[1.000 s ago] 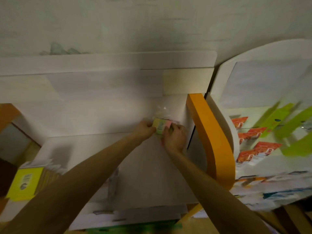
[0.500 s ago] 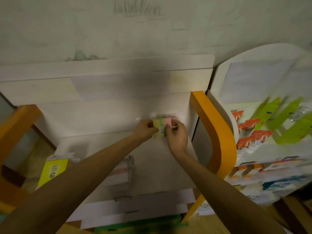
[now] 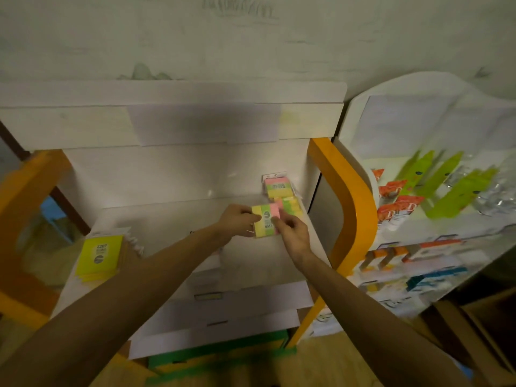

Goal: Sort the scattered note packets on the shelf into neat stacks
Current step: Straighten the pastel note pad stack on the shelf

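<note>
A yellow, green and pink note packet [image 3: 265, 220] is held a little above the white shelf [image 3: 173, 219]. My left hand [image 3: 237, 220] grips its left edge and my right hand [image 3: 293, 233] pinches its right edge. Behind it, against the shelf's back right corner, one packet of the same colours [image 3: 276, 187] leans upright, and another [image 3: 290, 206] lies in front of that. A pile of yellow note packets [image 3: 97, 255] sits at the shelf's left end.
An orange curved side panel [image 3: 346, 196] bounds the shelf on the right. Beyond it a white display stand [image 3: 418, 124] carries green and orange-red packaged goods. Lower white shelf tiers [image 3: 251, 300] step out below my arms. Another orange panel [image 3: 25, 191] stands at the left.
Both hands have drawn the multicoloured packet back from the shelf's rear corner towards me. Two like packets now show behind it. The camera has tilted, bringing the yellow pile into fuller view.
</note>
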